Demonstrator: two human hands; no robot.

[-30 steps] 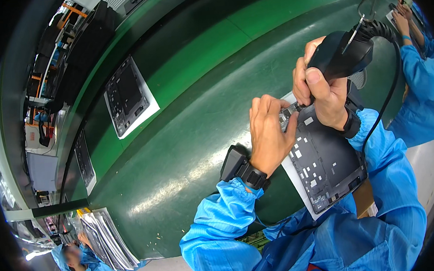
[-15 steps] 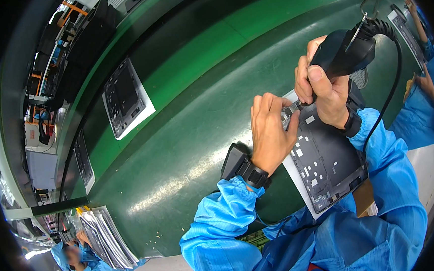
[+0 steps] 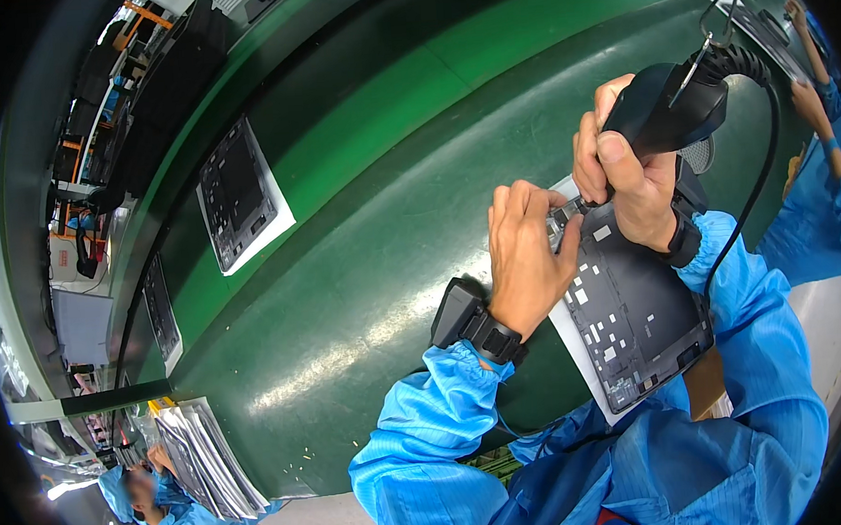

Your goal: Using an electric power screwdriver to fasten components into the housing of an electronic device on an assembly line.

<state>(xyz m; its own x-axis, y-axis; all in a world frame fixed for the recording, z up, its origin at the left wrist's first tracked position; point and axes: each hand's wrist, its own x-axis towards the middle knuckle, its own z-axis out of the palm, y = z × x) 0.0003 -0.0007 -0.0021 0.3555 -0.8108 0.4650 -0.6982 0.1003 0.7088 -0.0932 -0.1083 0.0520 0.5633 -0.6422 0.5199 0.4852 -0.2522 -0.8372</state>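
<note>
A black corded electric screwdriver [image 3: 666, 108] hangs from a metal hook with a coiled cable. My right hand [image 3: 627, 168] is wrapped round it, and its lower end reaches the top corner of a dark, flat tablet housing [image 3: 643, 278]. The housing has small white patches and lies tilted on a white sheet [image 3: 571, 335] in front of me. My left hand [image 3: 531, 256] grips that same corner, with the fingers bent over it and the thumb on its face. The screwdriver's tip is hidden by my fingers.
Similar housings on white sheets lie on the green bench [image 3: 361, 237]: one housing [image 3: 240, 192] at left, another [image 3: 160, 307] farther left. A stack of sheets [image 3: 211, 458] stands lower left beside a co-worker [image 3: 171, 509]. Another co-worker's blue sleeve [image 3: 813, 219] is at right near a panel [image 3: 758, 35].
My hands and the screwdriver have barely moved. The housing at left has shifted slightly left. At right, the co-worker's hands and the panel have moved up and to the left.
</note>
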